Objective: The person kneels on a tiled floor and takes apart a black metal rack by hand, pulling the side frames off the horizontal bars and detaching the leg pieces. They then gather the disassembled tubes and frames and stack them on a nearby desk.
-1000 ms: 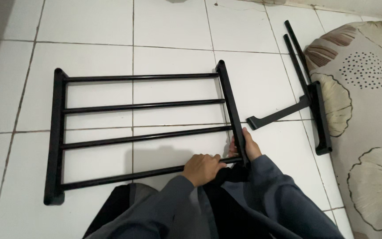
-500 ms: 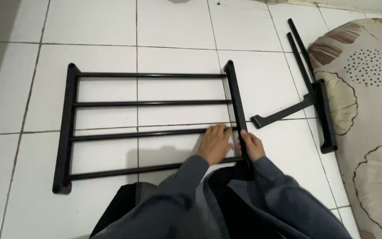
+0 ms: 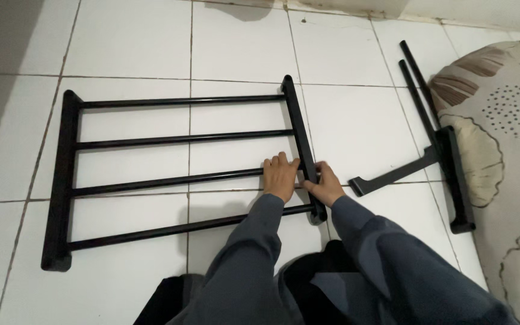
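A black rack frame lies flat on the white tiled floor, with several thin rods running between a left end bar and a right end bar. My left hand curls over the third rod just where it meets the right end bar. On the outer side of that same bar, my right hand grips it, thumb against the bar. Both grey sleeves reach in from the bottom.
To the right lie more black rack parts, two rods joined to an end bar, plus a flat angled piece. A floral cushion or mattress fills the right edge. A wall base runs along the top.
My left hand left the nearest rod and moved up to the third rod at the right bar. My right hand slid up that bar. The frame sits further left in view.
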